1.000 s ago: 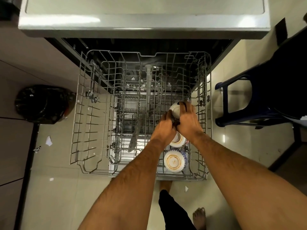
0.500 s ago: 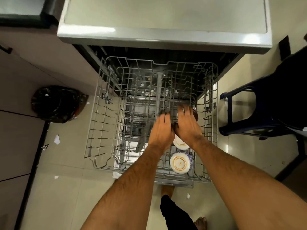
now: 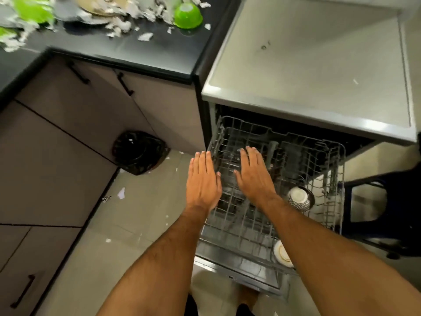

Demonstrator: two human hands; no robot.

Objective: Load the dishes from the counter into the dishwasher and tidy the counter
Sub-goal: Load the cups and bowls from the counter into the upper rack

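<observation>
Both hands are empty: the left hand point(image 3: 203, 179) and the right hand point(image 3: 254, 176) are held out flat, palms down, fingers straight and only slightly spread, holding nothing. They hover side by side over the left part of the pulled-out dishwasher rack point(image 3: 330, 169), the left one at the rack's left edge and partly over the floor, the right one above the wire tines. Whether either touches the wires cannot be told.

Loading looks only partly done. In the rack's right side sits a patterned bowl point(image 3: 299, 198), tipped on its side, and nearer the front a white dish with a gold rim point(image 3: 282, 253) is half hidden by the right forearm; most of the rack is bare wire. On the black worktop point(image 3: 141, 55), up and to the left, a green bowl point(image 3: 188, 15) lies upside down near the edge, with another blurred green thing point(image 3: 32, 9) and what seem to be plates further back, all among torn white scraps point(image 3: 127, 25). So several dishes are left to fetch and the worktop is not yet tidied.

Scraps also lie on the floor point(image 3: 136, 213) by a black-lined bin point(image 3: 139, 151) against the cabinets.
</observation>
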